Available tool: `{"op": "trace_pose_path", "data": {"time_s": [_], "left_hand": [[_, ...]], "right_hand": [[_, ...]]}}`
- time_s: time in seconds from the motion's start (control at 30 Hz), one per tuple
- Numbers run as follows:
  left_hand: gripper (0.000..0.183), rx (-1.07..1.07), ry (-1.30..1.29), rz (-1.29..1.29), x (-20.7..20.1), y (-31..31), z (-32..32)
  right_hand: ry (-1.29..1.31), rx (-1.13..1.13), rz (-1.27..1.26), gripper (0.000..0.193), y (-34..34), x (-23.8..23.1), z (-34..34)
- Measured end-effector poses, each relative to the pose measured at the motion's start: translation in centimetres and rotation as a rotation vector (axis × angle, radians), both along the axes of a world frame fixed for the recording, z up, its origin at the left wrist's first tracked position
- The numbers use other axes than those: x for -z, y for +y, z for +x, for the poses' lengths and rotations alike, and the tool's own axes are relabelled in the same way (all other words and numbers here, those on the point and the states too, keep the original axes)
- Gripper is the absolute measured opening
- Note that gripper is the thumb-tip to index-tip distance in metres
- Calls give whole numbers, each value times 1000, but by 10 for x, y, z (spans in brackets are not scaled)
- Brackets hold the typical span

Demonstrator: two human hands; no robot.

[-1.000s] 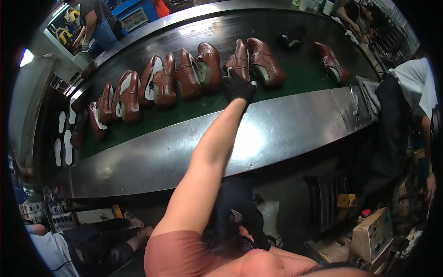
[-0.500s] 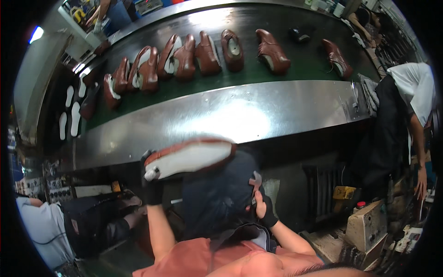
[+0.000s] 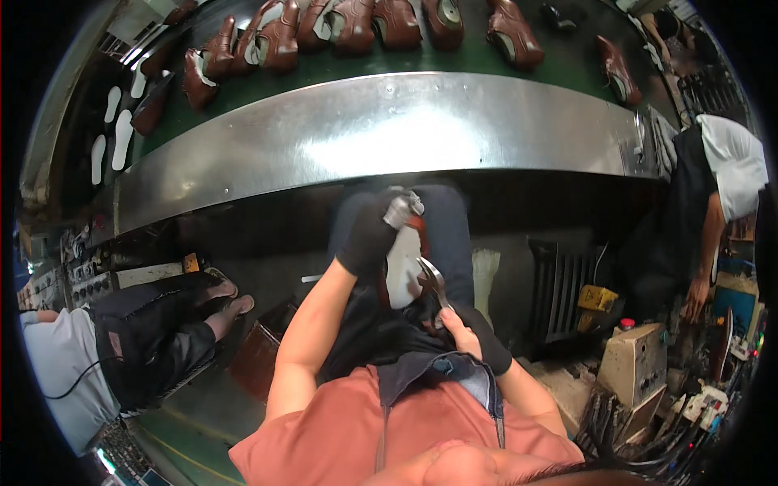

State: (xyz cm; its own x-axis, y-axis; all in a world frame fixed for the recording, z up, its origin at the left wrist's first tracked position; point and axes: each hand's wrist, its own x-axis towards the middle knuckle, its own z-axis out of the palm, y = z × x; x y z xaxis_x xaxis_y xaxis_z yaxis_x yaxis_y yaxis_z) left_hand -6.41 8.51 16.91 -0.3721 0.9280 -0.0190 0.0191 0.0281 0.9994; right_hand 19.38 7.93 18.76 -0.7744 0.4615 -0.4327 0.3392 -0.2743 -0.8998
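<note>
Brown shoe (image 3: 403, 271) in left hand (image 3: 377, 229)

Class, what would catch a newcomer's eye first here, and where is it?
First, the row of brown shoes along the top, beyond a shiny metal ledge. Then, in the middle, the black-gloved left hand holds a white-soled shoe, and to its lower right the right hand grips a hammer.

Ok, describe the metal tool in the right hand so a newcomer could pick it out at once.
Start from the long shiny metal ledge and drop below its middle to the person's lap. There the right hand grips the metal tool, next to the shoe in the left hand. Its curved silver head sets it apart from the shoe's flat, pale sole.
</note>
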Motion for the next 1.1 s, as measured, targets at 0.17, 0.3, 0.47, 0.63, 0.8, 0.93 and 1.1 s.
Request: {"op": "trace_pose_path", "data": {"time_s": [0.17, 0.3, 0.47, 0.63, 0.8, 0.93, 1.1], "left_hand": [[59, 146, -131, 279, 38, 11, -1], [65, 49, -183, 260, 39, 2, 9], [62, 4, -130, 246, 46, -13, 7], [47, 7, -19, 254, 47, -7, 2], [45, 142, -136, 288, 4, -61, 20], [51, -21, -222, 100, -6, -109, 65], [60, 138, -33, 155, 18, -118, 58]], "right_hand": [[164, 196, -362, 44, -9, 52, -41], [312, 243, -673, 44, -7, 50, -59], [70, 75, -355, 41, -5, 35, -48], [-12, 206, 454, 24, -27, 74, -74], [-82, -120, 555, 20, -52, 93, -4], [128, -273, 548, 23, -62, 116, 75], [142, -391, 759, 25, -55, 104, 84]]}}
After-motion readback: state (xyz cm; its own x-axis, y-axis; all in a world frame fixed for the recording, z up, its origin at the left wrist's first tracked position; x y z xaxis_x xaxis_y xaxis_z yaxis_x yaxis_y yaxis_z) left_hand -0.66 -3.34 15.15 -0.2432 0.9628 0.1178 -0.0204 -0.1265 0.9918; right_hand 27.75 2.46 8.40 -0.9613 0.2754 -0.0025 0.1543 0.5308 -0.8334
